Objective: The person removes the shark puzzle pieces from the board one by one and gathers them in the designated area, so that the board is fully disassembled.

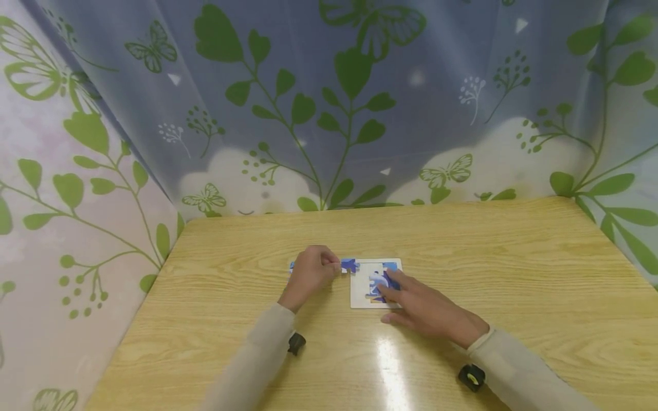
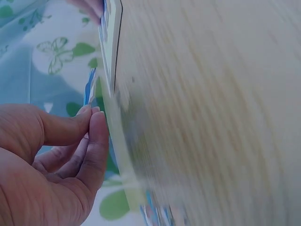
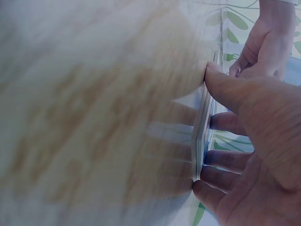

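My left hand (image 1: pixel 312 272) pinches a blue and white jigsaw puzzle piece (image 1: pixel 350 265) between thumb and fingertips. The piece overlaps the top left corner of a white puzzle tray (image 1: pixel 359 294) in the head view; in the left wrist view the piece (image 2: pixel 88 88) is held up on edge. My right hand (image 1: pixel 429 308) lies over the tray's right side, fingers extended on several fitted pieces (image 1: pixel 379 281) in blue, white and yellow. Its thumb is by the tray's near edge. The right wrist view shows fingertips along the tray (image 3: pixel 201 143). The hand hides part of the picture.
More loose puzzle pieces (image 2: pixel 157 213) lie on the wooden table (image 1: pixel 231 319), mostly hidden behind my left hand in the head view. A curtain (image 1: pixel 288 103) with leaves and butterflies hangs along the table's far edge. Black bands (image 1: pixel 471 377) sit at both wrists.
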Motion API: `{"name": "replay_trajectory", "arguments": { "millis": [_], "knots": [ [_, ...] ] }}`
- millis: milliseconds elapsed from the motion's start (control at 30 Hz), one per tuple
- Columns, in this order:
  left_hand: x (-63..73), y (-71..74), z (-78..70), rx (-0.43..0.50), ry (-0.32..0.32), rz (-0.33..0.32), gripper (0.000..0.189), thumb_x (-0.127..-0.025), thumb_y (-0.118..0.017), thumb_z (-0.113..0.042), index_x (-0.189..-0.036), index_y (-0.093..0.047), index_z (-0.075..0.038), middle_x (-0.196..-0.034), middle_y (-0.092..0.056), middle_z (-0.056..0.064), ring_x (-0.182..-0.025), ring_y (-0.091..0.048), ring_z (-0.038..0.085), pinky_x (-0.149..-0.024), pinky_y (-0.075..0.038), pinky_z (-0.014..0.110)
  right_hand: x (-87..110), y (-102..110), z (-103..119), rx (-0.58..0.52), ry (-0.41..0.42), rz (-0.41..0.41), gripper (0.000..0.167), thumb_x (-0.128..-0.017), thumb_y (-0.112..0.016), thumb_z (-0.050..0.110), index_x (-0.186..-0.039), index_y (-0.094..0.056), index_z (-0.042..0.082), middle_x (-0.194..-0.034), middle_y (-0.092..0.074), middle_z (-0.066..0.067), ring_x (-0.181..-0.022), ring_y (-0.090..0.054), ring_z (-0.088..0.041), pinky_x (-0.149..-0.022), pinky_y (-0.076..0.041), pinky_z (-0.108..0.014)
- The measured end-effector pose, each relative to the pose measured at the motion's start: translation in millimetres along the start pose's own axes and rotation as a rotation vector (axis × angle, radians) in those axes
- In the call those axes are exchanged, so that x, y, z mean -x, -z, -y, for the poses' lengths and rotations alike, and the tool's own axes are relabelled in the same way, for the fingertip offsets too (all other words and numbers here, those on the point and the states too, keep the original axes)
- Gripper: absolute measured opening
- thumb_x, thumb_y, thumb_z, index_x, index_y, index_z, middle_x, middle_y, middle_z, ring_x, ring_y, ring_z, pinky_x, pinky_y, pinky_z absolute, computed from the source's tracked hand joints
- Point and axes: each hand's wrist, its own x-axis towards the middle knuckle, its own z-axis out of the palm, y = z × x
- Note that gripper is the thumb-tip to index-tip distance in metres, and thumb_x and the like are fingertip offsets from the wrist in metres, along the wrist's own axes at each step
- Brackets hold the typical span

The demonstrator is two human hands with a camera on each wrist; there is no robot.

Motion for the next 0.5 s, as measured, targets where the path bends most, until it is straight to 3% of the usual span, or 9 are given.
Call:
{"name": "replay_trajectory", "arguments": {
  "millis": [300, 500],
  "knots": [
    [3.5, 24.2, 17.8, -0.033, 0.024, -0.036, 0.004, -0.091, -0.070, -0.005, -0.091, -0.074, -0.003, -0.082, -0.068, 0.005, -0.068, -0.060, 0.018, -0.061, -0.051, 0.030, 0.5, -2.1, -1.3, -0.003, 0.001, -0.009, 0.059, -0.099, -0.067, 0.030, -0.142, -0.052, -0.007, -0.153, -0.032, -0.037, -0.138, -0.037, -0.053, -0.109, -0.036, -0.060],
    [5.5, 36.7, 29.6, -0.013, 0.070, -0.052, 0.005, -0.092, -0.069, -0.005, -0.092, -0.074, -0.004, -0.082, -0.070, 0.009, -0.061, -0.064, 0.024, -0.050, -0.049, 0.027, 0.3, -2.9, -1.9, 0.013, 0.017, -0.017, 0.058, -0.099, -0.066, 0.030, -0.142, -0.052, -0.007, -0.152, -0.033, -0.037, -0.137, -0.038, -0.053, -0.109, -0.037, -0.060]
  ]
}}
